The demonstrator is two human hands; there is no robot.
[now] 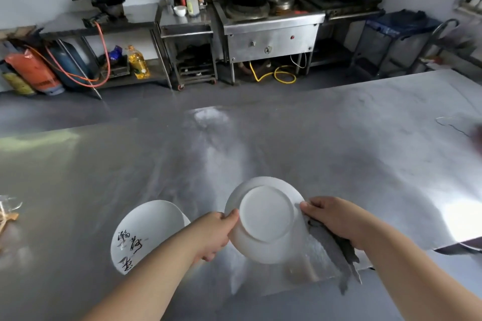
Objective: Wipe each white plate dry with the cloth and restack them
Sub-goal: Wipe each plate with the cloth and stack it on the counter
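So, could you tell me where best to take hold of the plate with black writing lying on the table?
Probably by the far rim of the written plate, coming from above: the left hand and forearm cover its near right edge, and it lies flat on the steel table, so only the rim offers a pinch.

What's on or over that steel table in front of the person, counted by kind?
White plates: 2 visible, one held, one painted, top of the stack
Grey cloth: 1
Hands: 2, left, right
Total: 5
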